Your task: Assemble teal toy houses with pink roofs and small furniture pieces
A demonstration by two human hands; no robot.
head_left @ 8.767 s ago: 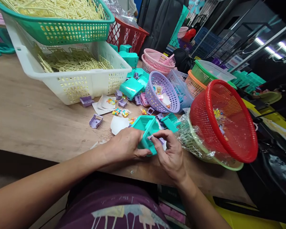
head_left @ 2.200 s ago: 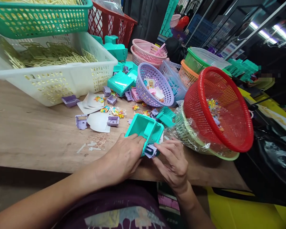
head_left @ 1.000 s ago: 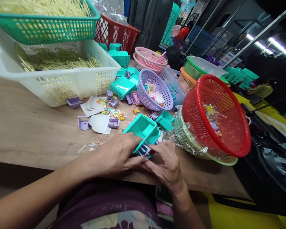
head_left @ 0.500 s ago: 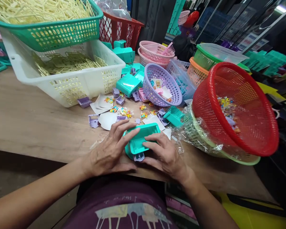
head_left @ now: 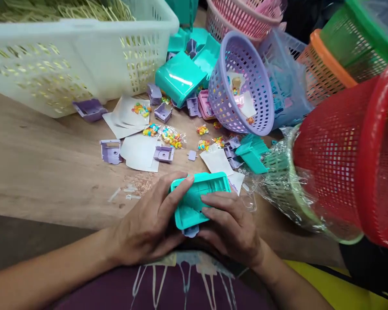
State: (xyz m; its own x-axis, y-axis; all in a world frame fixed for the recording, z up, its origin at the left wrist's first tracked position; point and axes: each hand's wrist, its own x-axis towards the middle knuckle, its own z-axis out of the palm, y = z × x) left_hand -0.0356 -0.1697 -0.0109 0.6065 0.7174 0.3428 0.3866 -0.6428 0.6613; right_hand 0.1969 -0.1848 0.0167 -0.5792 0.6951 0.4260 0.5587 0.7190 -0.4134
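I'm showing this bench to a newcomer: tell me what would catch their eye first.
Front and centre, the left hand and right hand grip a teal plastic case at the table's near edge, a small lilac part poking out below it. At right, a big red basket lies tipped on its side. Behind the hands, lilac pieces, white cards and candy-coloured packets litter the wooden table.

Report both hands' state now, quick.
Left hand: closed on the teal box.
Right hand: closed on the same teal box, fingers across its top.
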